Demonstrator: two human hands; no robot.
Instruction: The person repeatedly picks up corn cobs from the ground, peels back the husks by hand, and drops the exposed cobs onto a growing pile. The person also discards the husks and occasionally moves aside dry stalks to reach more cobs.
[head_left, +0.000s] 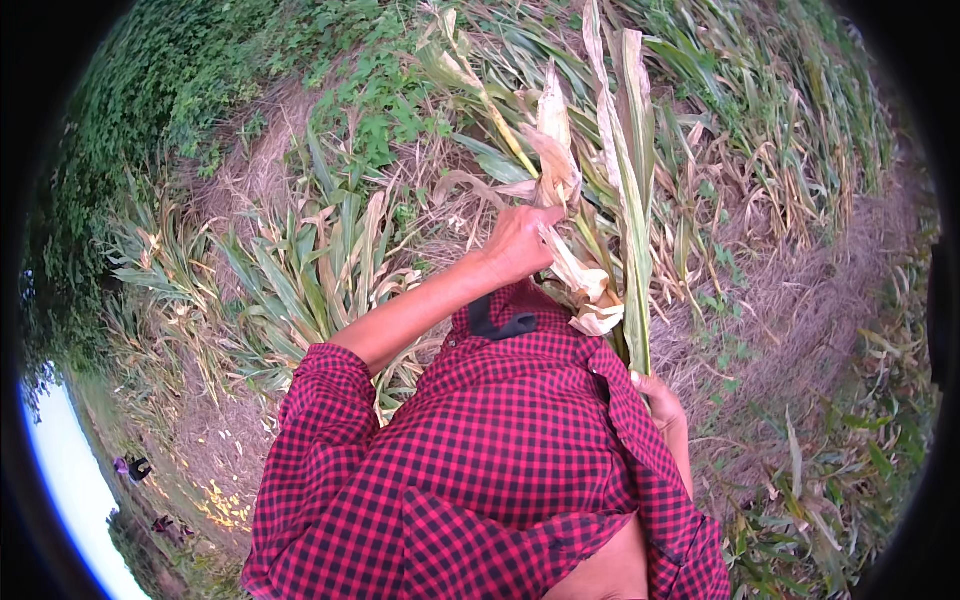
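My left hand (525, 238) is closed at the base of an upright corn ear in dry husk (555, 142), its fingertips partly hidden by the husk leaves. Just beyond its knuckles, peeled pale husk (581, 274) hangs down against the stalks. Lower and to the right, my right hand (660, 397) grips the lower part of a cut-looking corn stalk with long, half-dry leaves (637, 262); its fingers are partly hidden behind the plaid shirt. The stalk bundle stands close in front of my body, leaning away from me.
Heaps of corn stalks lie at left (322, 262) and upper right (787, 150). Green vines (225, 75) cover the upper left. Yellow corn ears (225, 506) lie on the ground at lower left, with people (133, 469) far beyond. Dry grass (810, 322) covers ground at right.
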